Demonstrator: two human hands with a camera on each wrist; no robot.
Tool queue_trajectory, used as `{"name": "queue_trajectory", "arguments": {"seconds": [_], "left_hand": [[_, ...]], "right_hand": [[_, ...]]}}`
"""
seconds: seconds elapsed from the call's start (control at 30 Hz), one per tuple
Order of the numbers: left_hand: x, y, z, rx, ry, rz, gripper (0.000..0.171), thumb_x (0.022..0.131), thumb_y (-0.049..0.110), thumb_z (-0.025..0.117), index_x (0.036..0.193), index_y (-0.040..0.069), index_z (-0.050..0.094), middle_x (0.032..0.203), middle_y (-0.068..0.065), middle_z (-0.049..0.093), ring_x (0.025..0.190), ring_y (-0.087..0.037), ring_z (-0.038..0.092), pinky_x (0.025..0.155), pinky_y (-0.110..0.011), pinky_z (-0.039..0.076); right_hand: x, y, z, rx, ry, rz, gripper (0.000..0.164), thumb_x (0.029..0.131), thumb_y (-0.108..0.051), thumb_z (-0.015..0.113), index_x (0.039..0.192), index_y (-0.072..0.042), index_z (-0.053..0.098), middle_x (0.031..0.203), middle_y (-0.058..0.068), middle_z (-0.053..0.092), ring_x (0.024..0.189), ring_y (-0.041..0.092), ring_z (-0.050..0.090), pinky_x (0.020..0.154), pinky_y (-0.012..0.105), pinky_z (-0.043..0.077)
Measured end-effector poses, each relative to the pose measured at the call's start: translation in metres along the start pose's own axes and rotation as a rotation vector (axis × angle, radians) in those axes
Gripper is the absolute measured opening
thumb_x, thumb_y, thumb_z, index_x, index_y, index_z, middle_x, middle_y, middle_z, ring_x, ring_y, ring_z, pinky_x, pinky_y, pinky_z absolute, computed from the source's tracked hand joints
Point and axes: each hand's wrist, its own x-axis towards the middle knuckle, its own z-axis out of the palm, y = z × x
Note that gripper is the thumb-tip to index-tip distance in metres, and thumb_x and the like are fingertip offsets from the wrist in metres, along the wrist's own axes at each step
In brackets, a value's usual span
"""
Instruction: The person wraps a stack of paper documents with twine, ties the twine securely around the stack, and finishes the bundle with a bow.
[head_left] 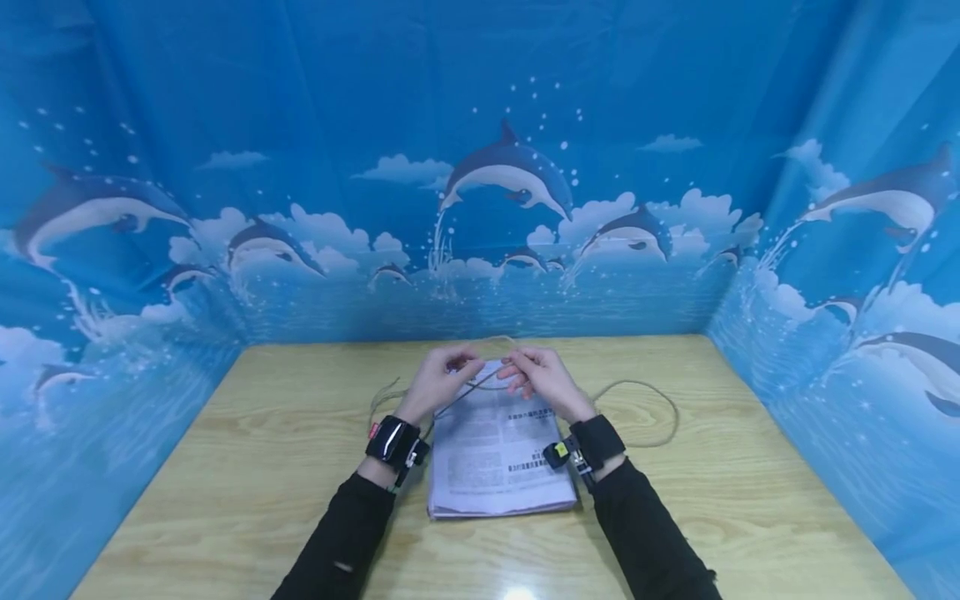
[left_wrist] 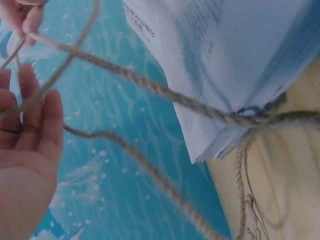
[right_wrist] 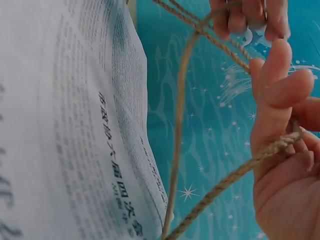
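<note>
A stack of newspapers (head_left: 480, 467) lies on the table, with twine (left_wrist: 150, 85) running over its far part. Above the stack's far end, my left hand (head_left: 442, 379) holds twine at its fingers; a strand crosses those fingers in the left wrist view. Close to it on the right, my right hand (head_left: 542, 379) has curled fingers gripping another length of twine (right_wrist: 225, 185). The strands cross between the two hands, and a thin loop arches just beyond them. Exactly how the fingertips pinch the strands is partly hidden.
Slack twine makes a wide loop on the wooden table (head_left: 225, 500) to the right of the stack. Loose twine ends lie left of it, near the left wrist. A blue dolphin-print curtain (head_left: 337, 100) encloses the table's back and sides.
</note>
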Motion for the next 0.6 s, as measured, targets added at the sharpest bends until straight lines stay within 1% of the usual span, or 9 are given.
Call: {"name": "queue_trajectory", "arguments": {"seconds": [0.07,0.13,0.2,0.27,0.33,0.43,0.5,0.6], "left_hand": [[-0.005,-0.001,-0.003,-0.007,0.008,0.032,0.024,0.096,0.031,0.064,0.106,0.012,0.074,0.092,-0.005,0.072,0.077,-0.021,0.065,0.065,-0.028,0.05],[-0.01,-0.003,-0.006,0.008,-0.004,0.069,0.023,0.096,0.029,0.063,0.104,0.011,0.076,0.086,-0.007,0.071,0.069,-0.02,0.063,0.06,-0.026,0.048],[-0.015,-0.005,-0.009,0.069,-0.03,0.107,0.021,0.096,0.026,0.064,0.103,0.011,0.077,0.083,-0.004,0.071,0.067,-0.015,0.059,0.058,-0.024,0.046],[-0.02,-0.007,-0.01,0.146,-0.072,0.131,0.02,0.095,0.023,0.065,0.103,0.011,0.077,0.085,-0.002,0.071,0.069,-0.01,0.058,0.06,-0.023,0.046],[-0.023,-0.009,-0.011,0.219,-0.114,0.125,0.019,0.092,0.022,0.066,0.105,0.012,0.077,0.089,0.0,0.072,0.072,-0.006,0.059,0.062,-0.022,0.048],[-0.026,-0.012,-0.011,0.304,-0.161,0.123,0.019,0.09,0.021,0.068,0.105,0.011,0.077,0.093,0.001,0.074,0.075,-0.005,0.061,0.065,-0.022,0.05],[-0.027,-0.015,-0.012,0.326,-0.182,0.109,0.018,0.09,0.021,0.069,0.104,0.011,0.077,0.093,0.001,0.075,0.074,-0.004,0.062,0.064,-0.021,0.05],[-0.028,-0.02,-0.013,0.338,-0.194,0.079,0.015,0.09,0.023,0.071,0.099,0.013,0.078,0.086,0.0,0.075,0.066,-0.005,0.06,0.058,-0.022,0.049]], "right_hand": [[0.001,0.0,0.0,0.032,-0.001,0.01,0.037,0.106,-0.027,0.044,0.122,0.002,0.061,0.108,0.028,0.068,0.068,0.019,0.068,0.052,0.033,0.051],[0.001,0.0,0.0,0.068,0.002,0.025,0.038,0.106,-0.027,0.045,0.124,0.003,0.06,0.112,0.03,0.067,0.066,0.014,0.067,0.051,0.03,0.05],[0.002,0.0,0.001,0.119,0.005,0.057,0.038,0.105,-0.028,0.045,0.126,0.001,0.06,0.117,0.029,0.065,0.066,0.011,0.067,0.052,0.027,0.049],[0.002,0.0,0.001,0.181,0.009,0.09,0.037,0.105,-0.029,0.045,0.127,-0.002,0.059,0.119,0.026,0.065,0.067,0.009,0.067,0.053,0.025,0.049],[0.003,0.0,0.001,0.254,0.011,0.124,0.036,0.105,-0.029,0.045,0.128,-0.004,0.058,0.12,0.021,0.066,0.068,0.009,0.067,0.054,0.023,0.049],[0.003,0.0,0.002,0.374,0.004,0.164,0.033,0.106,-0.028,0.044,0.127,-0.006,0.056,0.117,0.013,0.067,0.072,0.008,0.067,0.057,0.021,0.049],[0.003,0.0,0.003,0.442,-0.01,0.175,0.031,0.106,-0.026,0.042,0.125,-0.005,0.055,0.115,0.01,0.067,0.074,0.009,0.067,0.059,0.021,0.051],[0.003,0.0,0.004,0.525,-0.039,0.173,0.027,0.107,-0.023,0.041,0.123,-0.004,0.052,0.111,0.011,0.067,0.081,0.011,0.069,0.067,0.023,0.056]]}}
